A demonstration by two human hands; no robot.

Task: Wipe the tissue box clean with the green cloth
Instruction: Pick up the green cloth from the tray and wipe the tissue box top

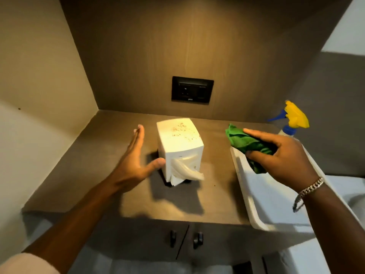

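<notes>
A white tissue box point(178, 142) stands in the middle of the brown counter, with brown specks on its top face and a tissue hanging out of the side that faces me. My left hand point(136, 161) is open just left of the box, fingers straight, the thumb tip touching or almost touching the box's lower left edge. My right hand point(280, 157) hovers to the right of the box, above a white tray, and grips a bunched green cloth point(245, 141). A clear gap lies between the cloth and the box.
A white tray point(246, 194) lies along the counter's right side and overhangs its front edge. A spray bottle with a yellow and blue head point(294, 119) stands behind it. A black wall socket point(192, 89) is on the back panel. Cabinet doors with dark handles point(197, 239) sit below.
</notes>
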